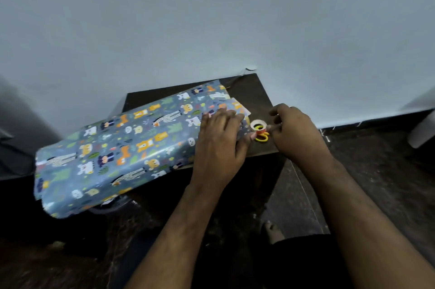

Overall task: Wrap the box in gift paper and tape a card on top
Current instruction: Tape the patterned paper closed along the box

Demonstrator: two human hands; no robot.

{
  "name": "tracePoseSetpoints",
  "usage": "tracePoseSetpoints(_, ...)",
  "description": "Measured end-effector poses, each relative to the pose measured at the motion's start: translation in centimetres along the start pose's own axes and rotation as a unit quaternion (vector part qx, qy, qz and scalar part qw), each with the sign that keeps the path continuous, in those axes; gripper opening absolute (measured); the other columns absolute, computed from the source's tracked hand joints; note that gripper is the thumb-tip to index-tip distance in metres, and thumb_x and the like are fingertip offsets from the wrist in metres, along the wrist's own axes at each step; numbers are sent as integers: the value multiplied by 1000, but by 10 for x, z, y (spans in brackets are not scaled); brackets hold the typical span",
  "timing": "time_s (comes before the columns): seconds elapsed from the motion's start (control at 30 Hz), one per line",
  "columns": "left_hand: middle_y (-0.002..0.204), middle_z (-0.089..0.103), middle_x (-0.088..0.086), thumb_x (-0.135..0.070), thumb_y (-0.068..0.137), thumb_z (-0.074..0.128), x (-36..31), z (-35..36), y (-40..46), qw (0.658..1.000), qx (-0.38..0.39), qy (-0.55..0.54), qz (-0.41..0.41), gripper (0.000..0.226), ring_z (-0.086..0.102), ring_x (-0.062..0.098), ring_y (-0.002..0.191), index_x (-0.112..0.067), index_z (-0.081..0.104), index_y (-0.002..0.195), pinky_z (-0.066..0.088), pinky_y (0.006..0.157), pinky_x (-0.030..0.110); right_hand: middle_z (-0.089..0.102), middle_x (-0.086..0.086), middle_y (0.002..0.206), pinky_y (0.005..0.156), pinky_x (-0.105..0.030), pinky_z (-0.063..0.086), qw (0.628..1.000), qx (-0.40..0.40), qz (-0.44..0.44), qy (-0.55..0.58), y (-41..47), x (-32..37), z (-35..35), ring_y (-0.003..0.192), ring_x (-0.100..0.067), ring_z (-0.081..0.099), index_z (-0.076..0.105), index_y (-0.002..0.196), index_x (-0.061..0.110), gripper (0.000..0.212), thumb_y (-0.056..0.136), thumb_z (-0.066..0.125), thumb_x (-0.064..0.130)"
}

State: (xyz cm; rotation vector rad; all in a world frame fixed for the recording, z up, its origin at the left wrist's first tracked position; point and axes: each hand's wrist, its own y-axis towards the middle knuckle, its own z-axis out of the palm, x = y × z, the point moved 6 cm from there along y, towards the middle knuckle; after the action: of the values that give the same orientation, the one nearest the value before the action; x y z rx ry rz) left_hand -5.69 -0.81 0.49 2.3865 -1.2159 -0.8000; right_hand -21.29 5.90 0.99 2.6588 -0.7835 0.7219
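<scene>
A long box wrapped in blue gift paper with little animals printed on it lies across a small dark brown table. The box is bigger than the table, so its left end sticks out over the table's edge and hangs above the dark floor. The paper is open and a bit floppy at that left end. At the right end of the box a flap of the same paper pokes out toward the wall. The left hand lies flat on the right part of the box, with its fingers straight and spread a little, pressing the paper down. The thumb of this hand points toward a small roll of tape with a white middle and an orange side. The roll stands just beside the right end of the box, on top of the yellow loops of a pair of scissors that rest on the table. The right hand is next to the roll, with its fingers curled, and its fingertips pinch at the roll's side. I cannot see a card. A pale blue-grey wall fills the top behind the table. A bare foot shows low down between the two arms.
</scene>
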Motion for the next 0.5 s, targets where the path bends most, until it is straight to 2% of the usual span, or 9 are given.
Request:
tracePoseSetpoints(0.1,127,64,6,-43,97,53,-2,13,13,999,-2,34,32,43,54,28,129,-13,65,124,29,118,53,55,-12,118,89,-41,51,999,50,-2,-16,15,-1,13,107,-32,60,63,120,17,33,89,73,22)
tracePoseSetpoints(0.23,122,66,6,-35,96,63,8,20,21,999,-35,17,0,37,58,28,119,-11,64,124,36,113,52,47,-12,118,84,-39,51,996,79,-15,-40,26,-3,33,101,-35,60,63,116,20,30,89,73,28)
tracePoseSetpoints(0.37,118,67,5,-32,96,62,4,23,19,998,-50,32,-22,36,58,27,114,-12,64,125,39,110,53,45,-11,117,79,-36,47,995,65,-17,-76,31,-4,41,100,-35,59,67,108,19,16,93,69,23)
tracePoseSetpoints(0.5,120,67,6,-30,97,58,5,24,18,999,-43,24,-18,36,60,28,115,-12,63,128,36,112,56,48,-12,119,80,-37,48,993,56,-13,-107,33,-6,45,109,-32,55,70,108,14,19,93,71,26)
